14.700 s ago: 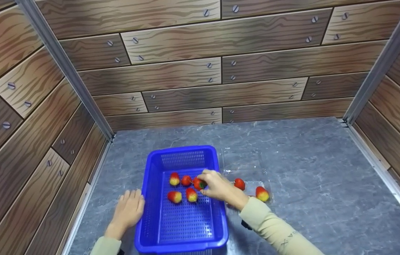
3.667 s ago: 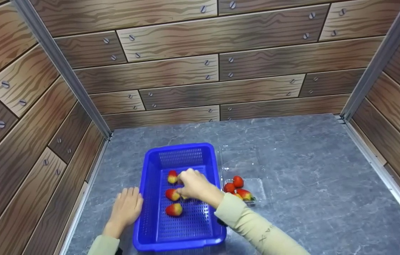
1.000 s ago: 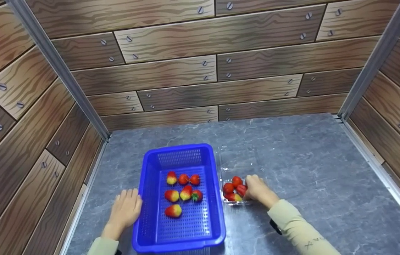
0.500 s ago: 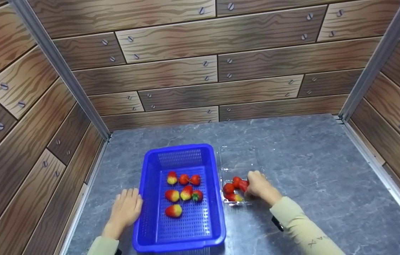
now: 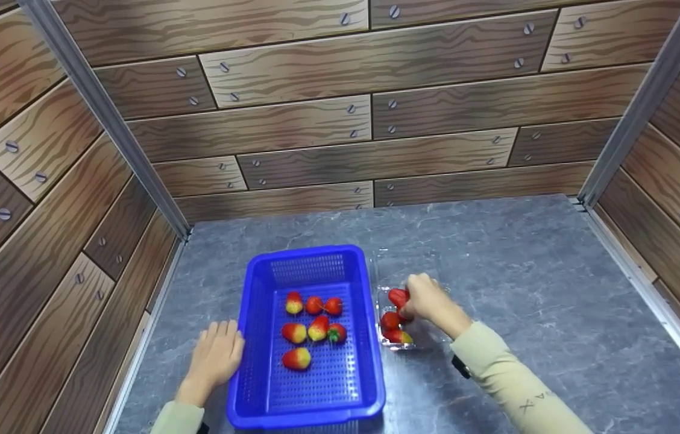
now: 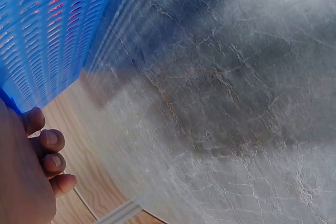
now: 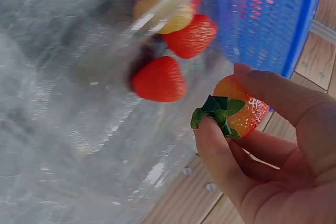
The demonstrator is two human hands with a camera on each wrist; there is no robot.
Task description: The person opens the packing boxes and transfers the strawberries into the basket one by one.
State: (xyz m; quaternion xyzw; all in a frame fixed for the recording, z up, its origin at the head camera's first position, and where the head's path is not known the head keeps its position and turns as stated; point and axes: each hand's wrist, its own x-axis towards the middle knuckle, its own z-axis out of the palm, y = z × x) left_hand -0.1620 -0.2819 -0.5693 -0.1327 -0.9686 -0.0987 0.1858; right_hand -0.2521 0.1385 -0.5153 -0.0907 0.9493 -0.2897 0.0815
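My right hand [image 5: 430, 304] pinches a red strawberry [image 7: 244, 111] with green leaves between thumb and fingers, over the near half of an open clear plastic clamshell box [image 5: 397, 348]. Inside that half lie a red strawberry [image 7: 160, 80], another red one [image 7: 191, 36] and a yellow-red one [image 7: 163, 11]. On the left, my left hand [image 5: 214, 357] rests against the rim of a blue perforated basket [image 5: 234, 386]; its fingers are relaxed and its thumb is hidden. In the basket sit several strawberries [image 5: 296, 359] and two round red fruits [image 5: 324, 305] joined by stems.
The box's clear lid half [image 5: 409, 268] lies flat behind, hard to see against the grey marbled tabletop [image 5: 527, 289]. Wood-patterned walls [image 5: 316, 157] enclose the back and sides. The basket stands close to the box's left side.
Earlier, strawberries were handled inside the basket; the box's contents have shifted. Over the last second my right hand moved left and away with the strawberry. My left hand stayed put.
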